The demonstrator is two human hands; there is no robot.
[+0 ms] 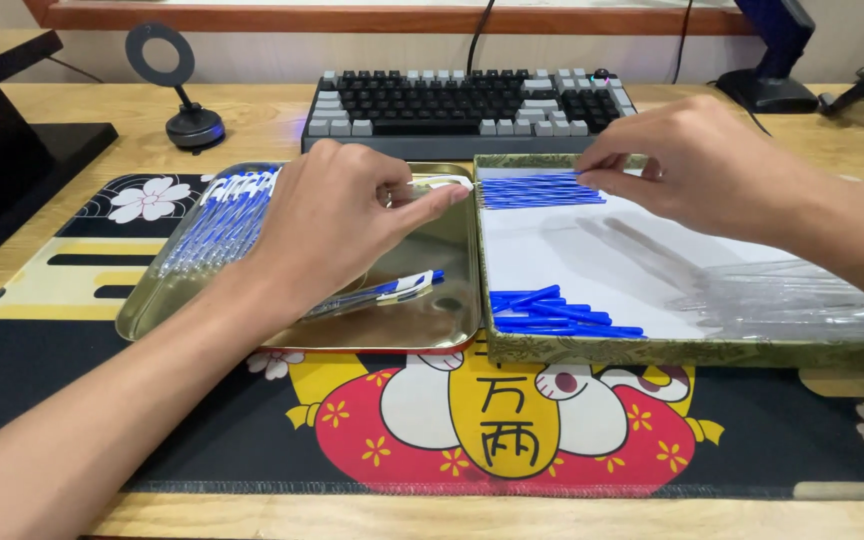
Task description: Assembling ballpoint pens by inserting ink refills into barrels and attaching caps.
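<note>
1. Refills [537, 190]: blue row at the box's [692, 352] far end; right hand [697, 165] fingers pinch one there.
2. Left hand [337, 225] fingers pinch a clear barrel [442, 183] over the tray [432, 330].
3. Judgement: keep barrel level, feed refill straight.

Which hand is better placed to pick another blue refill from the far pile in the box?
Right hand: probably, its fingertips are at the far blue refills; the left hand holds a pen part over the tray.
</note>
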